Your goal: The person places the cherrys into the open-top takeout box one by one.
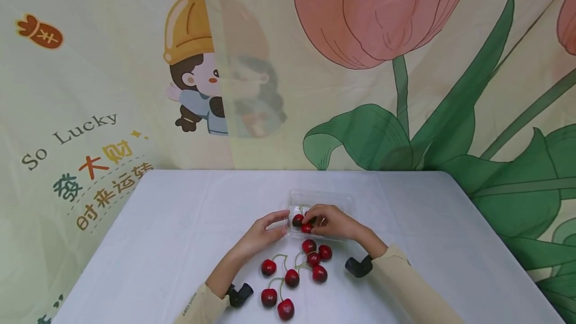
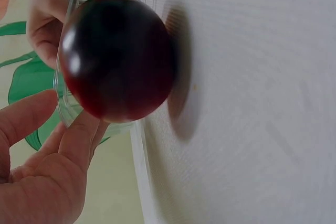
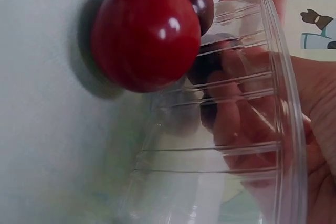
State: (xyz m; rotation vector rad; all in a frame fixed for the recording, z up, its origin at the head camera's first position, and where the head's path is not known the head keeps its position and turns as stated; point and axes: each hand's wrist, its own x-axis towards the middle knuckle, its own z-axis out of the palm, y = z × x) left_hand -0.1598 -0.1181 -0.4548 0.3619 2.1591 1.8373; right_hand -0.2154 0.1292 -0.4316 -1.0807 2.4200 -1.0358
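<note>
A clear plastic box (image 1: 344,203) stands on the table with a few dark red cherries (image 1: 297,220) in its left part. My left hand (image 1: 260,236) is at the box's left side, thumb and forefinger stretched out to its rim. Over the box from the right, my right hand (image 1: 335,221) reaches in, its curled fingers pinching a cherry (image 3: 206,67) seen through the clear wall in the right wrist view. The palm side of the left hand (image 2: 50,174) shows next to the box corner in the left wrist view.
In front of the box lie several loose cherries (image 1: 292,278) with green stems, some joined in pairs. A white cloth covers the table (image 1: 180,219). Behind it hangs a printed curtain (image 1: 261,24) with flowers and a cartoon child. Black wrist cameras (image 1: 359,267) sit at both sleeves.
</note>
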